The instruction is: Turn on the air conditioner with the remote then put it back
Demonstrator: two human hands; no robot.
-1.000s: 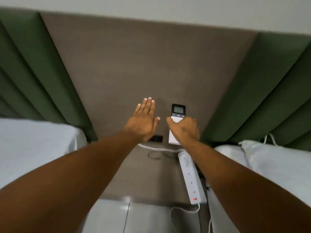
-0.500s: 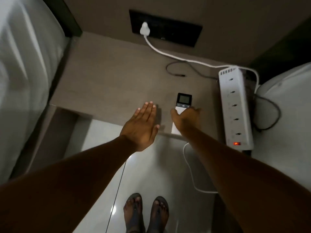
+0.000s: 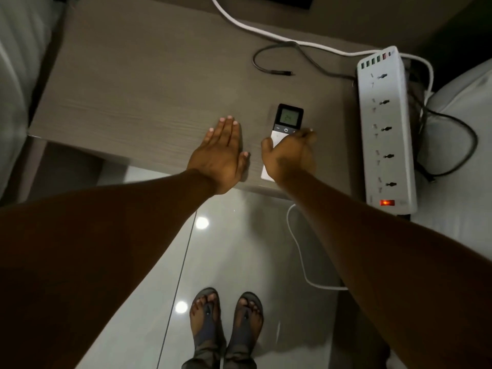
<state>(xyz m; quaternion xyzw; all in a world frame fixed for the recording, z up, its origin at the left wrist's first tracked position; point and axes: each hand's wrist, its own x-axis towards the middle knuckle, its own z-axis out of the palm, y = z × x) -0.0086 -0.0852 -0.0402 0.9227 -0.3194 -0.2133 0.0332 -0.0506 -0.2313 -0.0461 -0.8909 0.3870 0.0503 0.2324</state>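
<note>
On nightstand, remote points screen-end away.

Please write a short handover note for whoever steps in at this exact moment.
Left hand: open, flat, palm down over the grey wood-grain bedside table, holding nothing.
Right hand: wrapped around the lower body of the slim white remote with the black display head.
Remote: over the table's front edge, beside the white power strip; screen lit.
Done: apparently the switch-on; the air conditioner itself is out of view.
Left: set the remote down and let go.
</note>
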